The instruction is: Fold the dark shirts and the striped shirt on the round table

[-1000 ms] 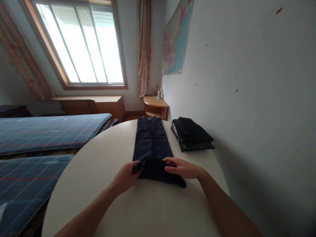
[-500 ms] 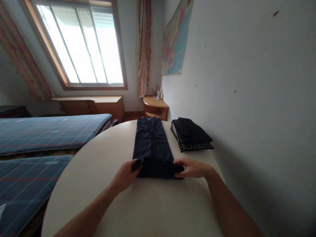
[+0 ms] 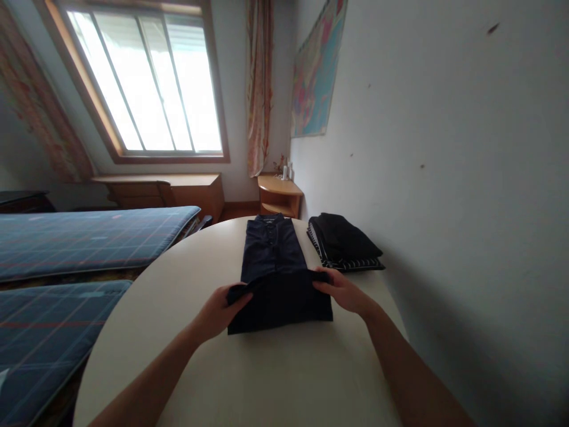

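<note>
A dark navy shirt (image 3: 273, 252) with a collar and a buttoned placket lies on the table, its collar at the far end and its sides folded in. Its near part is turned up and over, forming a darker flap across the front. My left hand (image 3: 219, 308) pinches the left corner of this flap between thumb and fingers. At the right corner, my right hand (image 3: 341, 289) grips the flap in the same way. Both corners are slightly raised above the shirt.
The shirt rests on a round cream table (image 3: 191, 255). A stack of folded dark clothes (image 3: 344, 240), one striped, sits at the back right beside the wall (image 3: 444, 196). Plaid mattresses (image 3: 89, 243) stand to the left. A small corner shelf (image 3: 278, 187) is behind the table.
Both hands have moved away from me, carrying the flap's edge farther up the shirt. The turned-up part is now larger, and the collar shows more fully.
</note>
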### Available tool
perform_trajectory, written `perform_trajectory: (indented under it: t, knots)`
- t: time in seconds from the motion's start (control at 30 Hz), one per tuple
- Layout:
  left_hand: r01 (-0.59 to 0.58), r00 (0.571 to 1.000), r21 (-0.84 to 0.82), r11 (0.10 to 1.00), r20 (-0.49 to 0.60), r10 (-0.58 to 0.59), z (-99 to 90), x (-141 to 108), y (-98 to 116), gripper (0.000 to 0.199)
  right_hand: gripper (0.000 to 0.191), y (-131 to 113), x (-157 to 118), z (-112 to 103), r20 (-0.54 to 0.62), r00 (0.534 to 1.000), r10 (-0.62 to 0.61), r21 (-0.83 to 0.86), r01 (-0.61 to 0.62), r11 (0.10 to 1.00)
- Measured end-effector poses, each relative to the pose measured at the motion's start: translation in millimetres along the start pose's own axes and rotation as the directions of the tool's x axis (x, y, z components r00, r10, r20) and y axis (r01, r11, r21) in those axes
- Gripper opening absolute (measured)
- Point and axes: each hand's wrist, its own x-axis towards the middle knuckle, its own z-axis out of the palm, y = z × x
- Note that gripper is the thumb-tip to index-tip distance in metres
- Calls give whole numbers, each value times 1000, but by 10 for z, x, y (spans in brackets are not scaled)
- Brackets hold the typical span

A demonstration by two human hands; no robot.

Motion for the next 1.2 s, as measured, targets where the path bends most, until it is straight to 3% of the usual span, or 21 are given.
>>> perform_trajectory:
  t: [0.1, 0.2, 0.47, 0.83, 1.07, 1.2]
  knots:
    - [-45, 990, 36, 998, -130, 50, 12, 149, -22, 35, 40, 59, 159, 70, -190, 977, -96, -65, 85, 994]
    - [-44, 986, 63, 997, -156, 53, 52, 294, -117, 40, 37, 102, 288, 133, -242, 956, -168, -202, 120, 972]
    - [3, 1000, 171, 985, 26, -7, 132, 407, -370, 41, 31, 319, 414, 187, -82, 986, -146, -381, 104, 919]
    - [-54, 979, 265, 963, 202, -1, -35, 192, -133, 40, 27, 79, 241, 141, 114, 994, 4, -460, 49, 887]
    - [-65, 937, 175, 982, 349, 0, -215, -42, -3, 37, 24, -117, 11, 74, 296, 945, 138, -449, 11, 893]
    - [-81, 928, 159, 984, 372, 16, -215, -57, 73, 35, 22, -123, -19, 74, 265, 957, 116, -445, 15, 895]
